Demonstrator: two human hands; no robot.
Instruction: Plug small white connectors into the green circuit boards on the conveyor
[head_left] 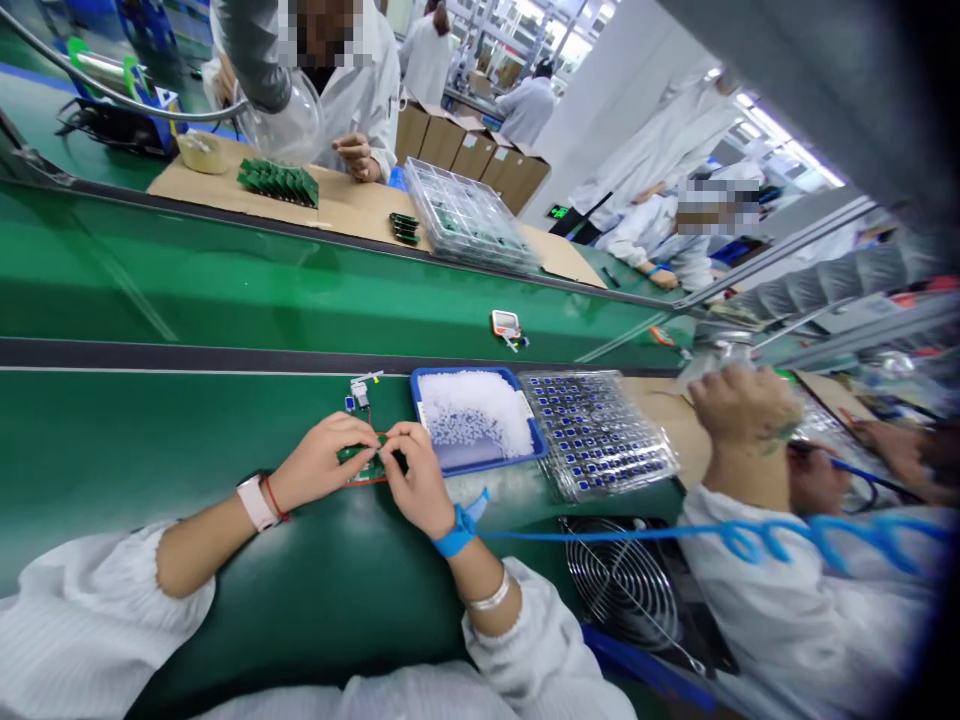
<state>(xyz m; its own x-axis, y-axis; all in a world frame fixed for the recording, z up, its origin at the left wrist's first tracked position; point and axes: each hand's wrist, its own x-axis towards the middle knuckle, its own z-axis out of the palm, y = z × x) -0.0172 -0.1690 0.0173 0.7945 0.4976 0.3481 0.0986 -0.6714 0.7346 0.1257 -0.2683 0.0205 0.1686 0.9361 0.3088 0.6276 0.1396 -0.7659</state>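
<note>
My left hand and my right hand meet over a small green circuit board with red wires, lying on the green bench. Both hands pinch the board with curled fingers, left at its left end, right at its right end. My left wrist wears a pale watch and a red band. A blue strap with a coiled blue cord circles my right wrist. Just behind the board lies a small white and blue part.
A blue tray of small white pieces stands right of my hands, then a clear tray of blue parts. A round fan grille sits near right. A co-worker's hand works at right. Across the green conveyor, another person stands by green boards.
</note>
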